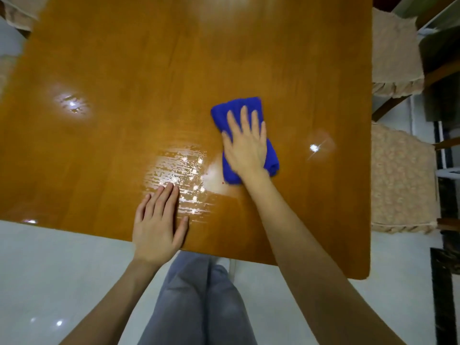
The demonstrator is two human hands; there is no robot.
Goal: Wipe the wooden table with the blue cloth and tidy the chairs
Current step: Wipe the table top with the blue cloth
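Observation:
A glossy wooden table (pixel 124 70) fills most of the head view. A folded blue cloth (pixel 236 105) lies on it right of centre, and my right hand (pixel 245 143) presses flat on top of the cloth, fingers spread and pointing away from me. My left hand (pixel 159 225) rests palm down on the table near its front edge, holding nothing. Wet streaks (pixel 181 175) shine on the wood between my two hands. Two chairs with beige seat covers, a farther chair (pixel 395 53) and a nearer chair (pixel 400 180), stand along the table's right side.
Another beige-covered chair (pixel 17 13) shows at the far left corner. My legs in grey trousers (pixel 199 300) stand at the front edge on a pale tiled floor (pixel 49 270). Dark furniture (pixel 443 100) lines the right beyond the chairs.

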